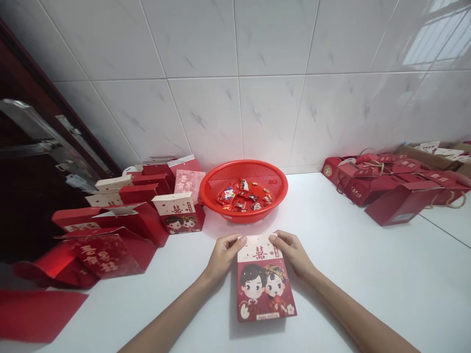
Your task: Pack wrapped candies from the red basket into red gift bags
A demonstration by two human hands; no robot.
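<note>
Left hand (223, 252), right hand (293, 250): fingers pinched shut on top corners of red-and-cream rectangular cardboard box (265, 287). Likely top-edge handling; next move wants even, light pressure.

The left hand (224, 254) and right hand (293, 251) are bare, the slim forearms (175, 313) uncovered to the near edge of view

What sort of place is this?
Probably a room in a home, though a small shop is possible: dark door with a metal handle, tiled wall, and a white tabletop bearing red boxes and a basket of wrapped sweets.
</note>
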